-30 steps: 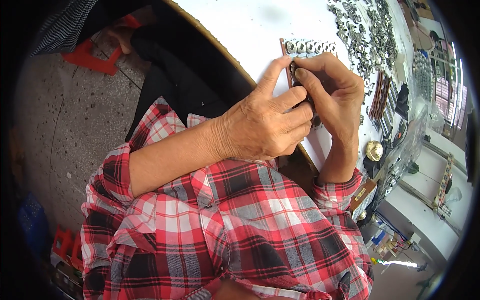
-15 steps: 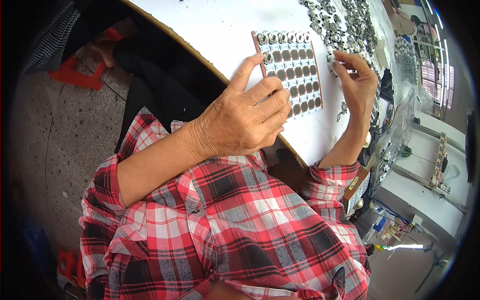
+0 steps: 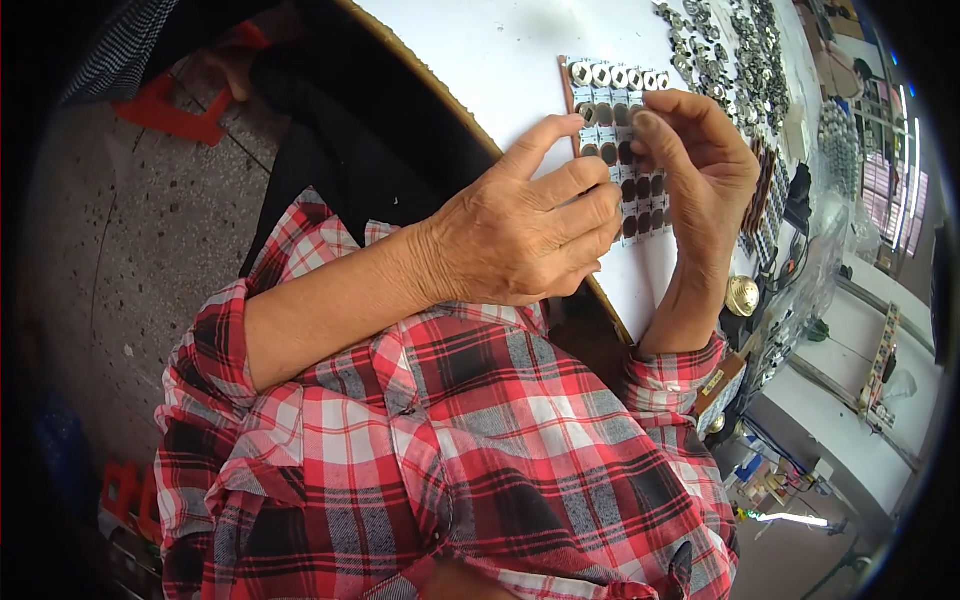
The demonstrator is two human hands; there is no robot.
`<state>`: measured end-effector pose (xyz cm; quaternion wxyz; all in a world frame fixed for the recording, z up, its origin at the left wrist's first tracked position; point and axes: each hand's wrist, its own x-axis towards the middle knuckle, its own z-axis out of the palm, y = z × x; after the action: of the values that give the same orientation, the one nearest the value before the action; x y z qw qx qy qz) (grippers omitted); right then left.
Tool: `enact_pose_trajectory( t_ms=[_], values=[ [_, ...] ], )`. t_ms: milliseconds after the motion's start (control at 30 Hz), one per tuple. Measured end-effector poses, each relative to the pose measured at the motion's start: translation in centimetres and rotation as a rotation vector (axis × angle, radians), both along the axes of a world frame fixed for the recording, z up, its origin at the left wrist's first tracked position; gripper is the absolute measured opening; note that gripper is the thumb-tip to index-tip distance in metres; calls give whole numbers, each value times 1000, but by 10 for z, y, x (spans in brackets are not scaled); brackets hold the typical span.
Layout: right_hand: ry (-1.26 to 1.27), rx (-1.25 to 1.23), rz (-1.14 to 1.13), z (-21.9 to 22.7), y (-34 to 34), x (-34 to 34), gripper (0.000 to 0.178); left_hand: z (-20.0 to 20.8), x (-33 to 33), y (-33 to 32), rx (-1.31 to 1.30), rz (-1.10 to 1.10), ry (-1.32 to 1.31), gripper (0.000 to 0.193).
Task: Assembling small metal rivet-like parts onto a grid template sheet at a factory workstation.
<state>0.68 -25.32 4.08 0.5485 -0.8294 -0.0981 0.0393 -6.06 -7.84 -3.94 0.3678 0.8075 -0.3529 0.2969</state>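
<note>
A panel of small circuit boards point(image 3: 605, 115) with rows of dark round pads lies on the white table. Round silvery metal parts point(image 3: 601, 75) fill its far row, and another sits at the left end of the following row. My left hand point(image 3: 530, 225) rests over the panel's near left side, index finger stretched to that single part, other fingers loosely bent and apart. Above the panel's right half hovers my right hand point(image 3: 705, 165), thumb and index finger pinched together. Whatever is between those fingertips is too small and blurred to name. The hands cover part of the panel.
Loose small metal parts point(image 3: 755, 65) are spread over the far right of the white table point(image 3: 480, 50). Right of my right hand stand more stacked panels point(image 3: 766, 195), with a gold dome-shaped object point(image 3: 741, 296) nearer me. A red stool point(image 3: 180, 118) is on the floor at left.
My right hand has moved left, from beside the loose metal parts to over the panel. My left hand keeps its place on the panel. The whole view has shifted a little.
</note>
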Motion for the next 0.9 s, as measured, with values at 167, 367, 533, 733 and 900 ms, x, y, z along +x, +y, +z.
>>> enact_pose_trajectory(
  t_ms=[167,367,533,733,900],
  values=[
    [-39,-51,20,-6,9,-2,16,-1,0,0,15,20,-11,48],
    [-79,-43,-27,-8,17,-4,17,1,-1,1,7,7,2,47],
    [-108,-95,-26,-9,18,-7,10,1,-1,1,-8,-3,1,45],
    [-121,-121,7,-10,18,-7,7,0,-1,0,-4,17,-22,38],
    [-157,-184,58,-8,17,-4,8,5,-2,1,-5,1,6,32]
  ],
)
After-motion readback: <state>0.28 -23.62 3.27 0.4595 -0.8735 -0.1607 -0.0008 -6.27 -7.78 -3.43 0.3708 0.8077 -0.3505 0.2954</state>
